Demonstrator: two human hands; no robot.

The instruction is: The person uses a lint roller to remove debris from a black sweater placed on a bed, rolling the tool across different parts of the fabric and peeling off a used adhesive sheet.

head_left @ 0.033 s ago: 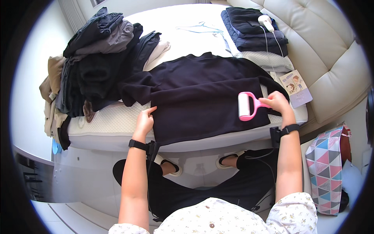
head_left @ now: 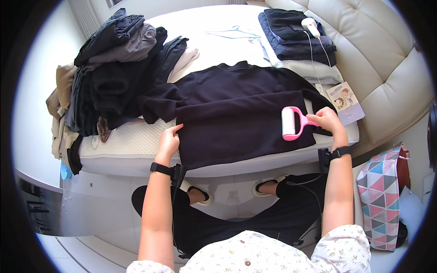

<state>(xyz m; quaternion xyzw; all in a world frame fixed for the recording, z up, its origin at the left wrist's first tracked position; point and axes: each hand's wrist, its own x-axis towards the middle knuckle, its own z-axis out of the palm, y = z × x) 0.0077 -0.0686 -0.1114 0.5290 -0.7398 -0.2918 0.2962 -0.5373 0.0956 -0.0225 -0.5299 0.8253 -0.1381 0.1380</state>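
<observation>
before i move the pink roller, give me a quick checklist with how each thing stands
1. Right hand gripping the pink roller by its handle: ok.
2. Left hand touching the black garment at its left edge: ok.
3. Sleeve on the left lying smooth: not ok, bunched near the clothes pile.
4. White cord apart from the roller: ok.
5. Roller pressed against the fabric: cannot tell.

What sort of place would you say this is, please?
Most likely a bedroom: there is a wide pale mattress, a padded cream headboard along its right side, and a big pile of clothes on its left.
</observation>
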